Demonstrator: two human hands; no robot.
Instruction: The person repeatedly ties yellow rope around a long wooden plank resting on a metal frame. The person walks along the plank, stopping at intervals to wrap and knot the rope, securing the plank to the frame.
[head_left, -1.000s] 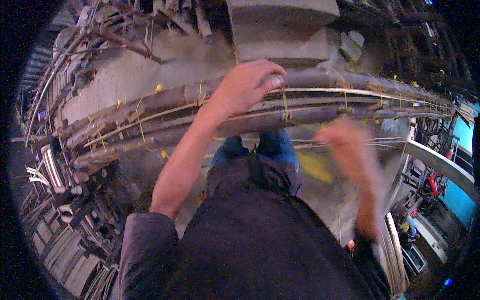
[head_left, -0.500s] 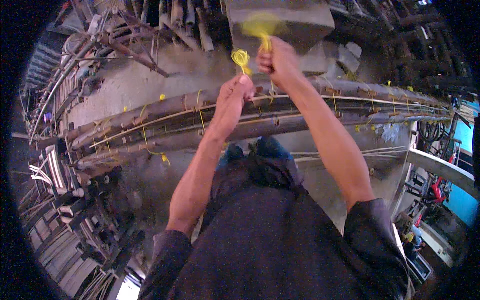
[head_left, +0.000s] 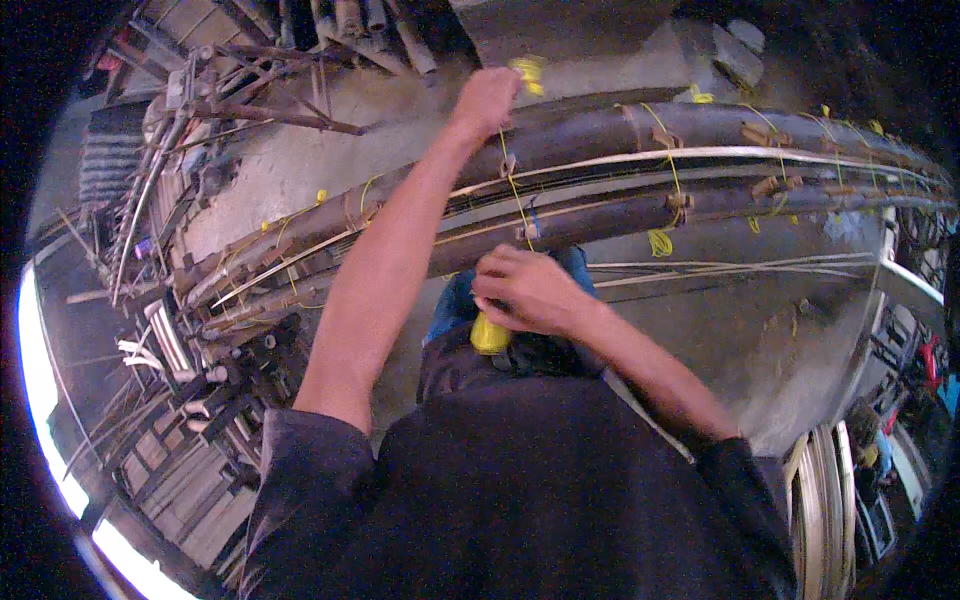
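Observation:
My left hand [head_left: 490,100] is closed at the far side of two long, dark round poles, with a small bundle of yellow cord [head_left: 530,72] at its fingers. Closer to my body, my right hand [head_left: 530,290] is curled, its fingers round a second yellow cord bundle [head_left: 490,337] that hangs below them. Between the hands, a yellow strand [head_left: 515,195] crosses the far pole [head_left: 580,128] and the near pole [head_left: 575,222]. A pale thin strip [head_left: 600,160] runs lengthwise between the poles. Small wooden blocks [head_left: 680,203] sit under other yellow ties.
Past the poles stand a metal frame [head_left: 270,115] and a concrete block [head_left: 590,55]. Stacked timber [head_left: 180,450] fills the left side. Thin pale rods [head_left: 720,266] lie on the floor beyond my right arm. Loose yellow cord ends [head_left: 660,243] dangle from the near pole.
My right hand has come from beyond the poles back toward my body with its cord bundle. The left hand has reached farther out, and the view has shifted along the poles.

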